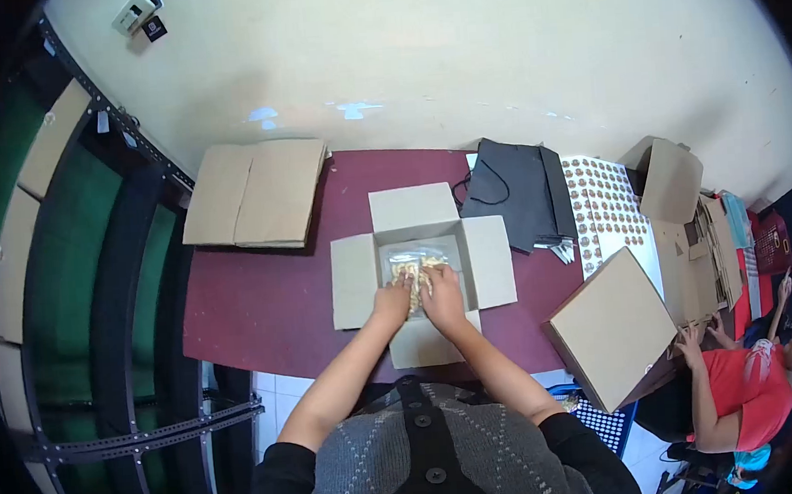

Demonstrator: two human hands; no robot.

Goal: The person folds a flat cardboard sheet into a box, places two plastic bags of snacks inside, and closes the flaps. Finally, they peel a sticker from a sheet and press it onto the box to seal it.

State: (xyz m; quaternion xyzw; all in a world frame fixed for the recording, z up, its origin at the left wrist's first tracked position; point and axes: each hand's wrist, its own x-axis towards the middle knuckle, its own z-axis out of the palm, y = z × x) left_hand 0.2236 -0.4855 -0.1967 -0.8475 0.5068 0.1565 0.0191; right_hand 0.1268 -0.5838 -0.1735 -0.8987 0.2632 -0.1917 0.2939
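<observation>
An open cardboard box stands on the dark red table with its four flaps folded outward. Inside it lies a clear plastic bag with small yellowish pieces in it. My left hand rests on the left part of the bag, fingers spread. On the right part of the same bag lies my right hand, its fingers apart as well. Both hands press on the bag from above without gripping it. The bag's lower end is partly hidden by my hands.
Folded cardboard lies at the back left. Right of the box are a black bag, sticker sheets and a closed carton. A blue basket stands below. Another person in red is at the far right. Shelving lines the left.
</observation>
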